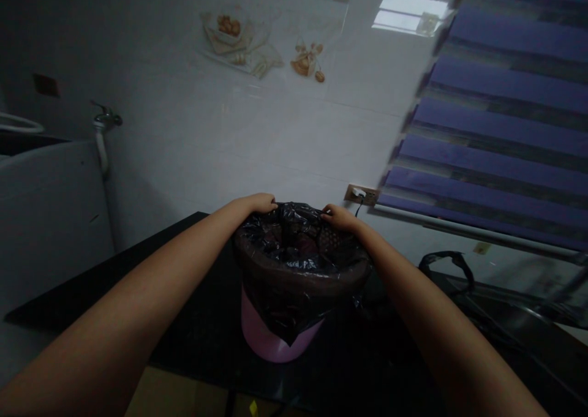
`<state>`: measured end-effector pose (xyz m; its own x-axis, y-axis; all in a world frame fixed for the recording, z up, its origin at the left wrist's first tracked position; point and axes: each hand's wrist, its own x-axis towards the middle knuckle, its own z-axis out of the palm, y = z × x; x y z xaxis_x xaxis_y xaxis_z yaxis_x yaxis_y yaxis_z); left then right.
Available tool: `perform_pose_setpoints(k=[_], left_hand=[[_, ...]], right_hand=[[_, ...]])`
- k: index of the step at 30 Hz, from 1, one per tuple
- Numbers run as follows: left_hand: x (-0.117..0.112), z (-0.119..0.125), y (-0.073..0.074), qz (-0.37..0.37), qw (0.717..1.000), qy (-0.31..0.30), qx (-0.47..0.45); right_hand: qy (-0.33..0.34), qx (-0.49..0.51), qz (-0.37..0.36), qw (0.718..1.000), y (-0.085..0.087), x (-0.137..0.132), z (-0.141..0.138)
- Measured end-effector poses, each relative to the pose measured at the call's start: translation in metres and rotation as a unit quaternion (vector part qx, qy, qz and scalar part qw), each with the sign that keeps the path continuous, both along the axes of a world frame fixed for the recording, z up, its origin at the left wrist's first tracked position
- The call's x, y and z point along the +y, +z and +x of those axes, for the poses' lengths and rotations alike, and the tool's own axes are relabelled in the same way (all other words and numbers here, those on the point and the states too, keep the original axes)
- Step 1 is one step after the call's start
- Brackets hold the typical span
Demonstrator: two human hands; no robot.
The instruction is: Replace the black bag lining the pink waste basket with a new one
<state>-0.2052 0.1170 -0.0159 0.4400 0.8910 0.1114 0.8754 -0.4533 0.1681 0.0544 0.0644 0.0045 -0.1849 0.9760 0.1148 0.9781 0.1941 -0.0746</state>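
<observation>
A pink bin (275,337) stands on a dark countertop (92,288), lined with a black plastic bag (298,264) folded over its rim. My left hand (260,204) grips the bag's edge at the far left of the rim, fingers curled closed on the plastic. My right hand (339,217) pinches the bag's edge at the far right of the rim. Both forearms reach forward on either side of the bin.
A white tiled wall (257,135) rises behind the bin, with a wall socket (362,193) and plugged cable. A purple striped blind (505,111) hangs at right. A tap (105,120) and a white appliance (46,202) stand at left. A black bag handle (448,261) lies at right.
</observation>
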Motion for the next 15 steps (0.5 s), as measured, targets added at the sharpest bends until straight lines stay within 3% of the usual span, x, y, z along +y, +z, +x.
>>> perform_pose_setpoints(k=[15], left_hand=[[0.001,-0.002,0.000,-0.032,0.999,0.018,-0.006]], right_hand=[[0.008,-0.048,-0.017,0.999,0.006,-0.013,-0.005]])
